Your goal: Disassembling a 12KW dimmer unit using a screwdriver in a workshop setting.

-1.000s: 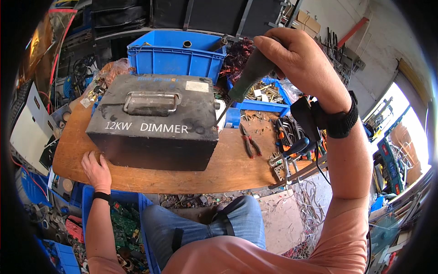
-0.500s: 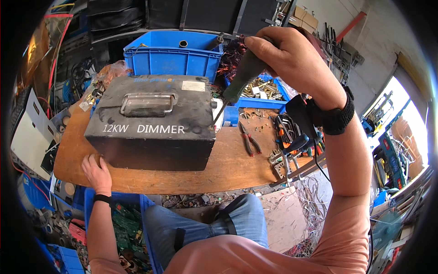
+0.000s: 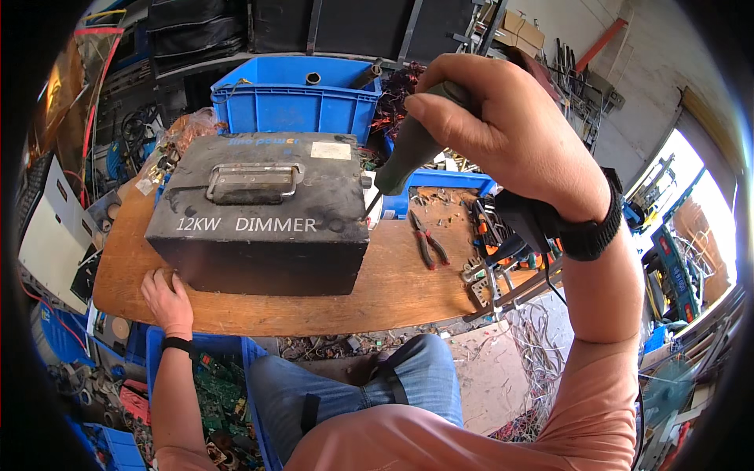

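Note:
On the wooden table sits a black metal box [image 3: 259, 263] with a folding metal handle on its top, white lettering near the front edge and a pale label. My right hand [image 3: 499, 129] is wrapped round a screwdriver [image 3: 402, 161] with a dark green handle. The thin shaft slants down to the box's right edge; what the tip bears on is hidden. My left hand [image 3: 167, 302] rests on the table edge by the box's front left corner, fingers stretched and holding nothing.
Red-handled pliers [image 3: 428, 239] lie right of the box, near loose screws. A large blue bin [image 3: 294, 106] stands behind it. Tools and a clamp [image 3: 491, 282] crowd the table's right end. A blue crate [image 3: 255, 349] of green circuit boards stands below, beside my left forearm.
My right hand has come lower with the screwdriver, and its wrist has turned. The shaft still meets the box's right edge. Left hand and box have hardly moved.

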{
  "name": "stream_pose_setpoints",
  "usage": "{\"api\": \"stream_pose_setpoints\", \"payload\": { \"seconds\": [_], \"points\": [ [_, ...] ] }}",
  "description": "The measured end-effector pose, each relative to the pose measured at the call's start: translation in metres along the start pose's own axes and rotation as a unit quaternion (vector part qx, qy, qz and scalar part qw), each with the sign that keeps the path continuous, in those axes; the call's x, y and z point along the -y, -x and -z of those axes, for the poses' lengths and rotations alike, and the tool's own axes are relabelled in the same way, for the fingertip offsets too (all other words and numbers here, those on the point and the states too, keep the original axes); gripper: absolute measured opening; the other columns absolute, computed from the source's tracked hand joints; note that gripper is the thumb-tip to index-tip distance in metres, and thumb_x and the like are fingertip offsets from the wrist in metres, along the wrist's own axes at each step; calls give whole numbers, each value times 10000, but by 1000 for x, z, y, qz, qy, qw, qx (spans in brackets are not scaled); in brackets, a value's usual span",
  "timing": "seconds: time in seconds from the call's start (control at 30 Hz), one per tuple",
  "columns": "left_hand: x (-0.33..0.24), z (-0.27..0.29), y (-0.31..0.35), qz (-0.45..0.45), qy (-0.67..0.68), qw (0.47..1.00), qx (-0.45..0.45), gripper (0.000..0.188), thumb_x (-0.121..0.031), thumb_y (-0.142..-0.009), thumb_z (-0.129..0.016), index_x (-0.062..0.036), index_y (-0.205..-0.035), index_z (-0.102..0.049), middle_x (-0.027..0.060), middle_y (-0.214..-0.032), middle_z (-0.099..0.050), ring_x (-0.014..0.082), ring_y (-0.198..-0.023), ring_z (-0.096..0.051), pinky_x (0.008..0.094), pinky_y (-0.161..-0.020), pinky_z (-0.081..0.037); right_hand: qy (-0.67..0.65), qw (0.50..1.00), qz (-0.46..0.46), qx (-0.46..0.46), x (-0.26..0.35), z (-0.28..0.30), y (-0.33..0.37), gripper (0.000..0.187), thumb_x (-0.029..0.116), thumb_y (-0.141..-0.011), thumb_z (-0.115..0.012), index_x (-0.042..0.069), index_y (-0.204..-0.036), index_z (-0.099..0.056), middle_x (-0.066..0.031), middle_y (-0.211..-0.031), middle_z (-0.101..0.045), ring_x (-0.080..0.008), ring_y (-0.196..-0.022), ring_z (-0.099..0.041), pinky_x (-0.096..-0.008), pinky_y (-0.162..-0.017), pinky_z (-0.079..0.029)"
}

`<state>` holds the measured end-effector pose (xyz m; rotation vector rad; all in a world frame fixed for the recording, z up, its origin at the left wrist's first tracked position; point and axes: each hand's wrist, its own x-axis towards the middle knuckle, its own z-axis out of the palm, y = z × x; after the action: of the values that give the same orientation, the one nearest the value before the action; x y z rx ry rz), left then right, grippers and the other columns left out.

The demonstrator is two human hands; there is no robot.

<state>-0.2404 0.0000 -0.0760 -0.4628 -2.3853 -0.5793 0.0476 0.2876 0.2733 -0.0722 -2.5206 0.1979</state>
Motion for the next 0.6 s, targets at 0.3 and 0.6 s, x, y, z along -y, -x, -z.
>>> {"api": "stream_pose_setpoints", "payload": {
  "seconds": [0.3,0.6],
  "points": [
    [2,-2,1,-6,-5,1000,-9,339,-190,-894,-558,59,-1121,-533,226,-1209,-490,387,-1141,-432,474,-983,-350,74,994,41,75,1,7,-5,275,251,-913,-576,-17,-967,-609,-105,-723,-604,-160,-664,-580,-292,-628,-475],
    [3,-5,1,-6,-5,1000,-14,331,-182,-889,-563,53,-1120,-532,215,-1210,-490,385,-1139,-434,472,-980,-351,-48,975,144,159,-6,18,-13,275,220,-874,-582,-15,-1010,-622,-180,-832,-664,-290,-790,-656,-358,-722,-515]
  ]
}}
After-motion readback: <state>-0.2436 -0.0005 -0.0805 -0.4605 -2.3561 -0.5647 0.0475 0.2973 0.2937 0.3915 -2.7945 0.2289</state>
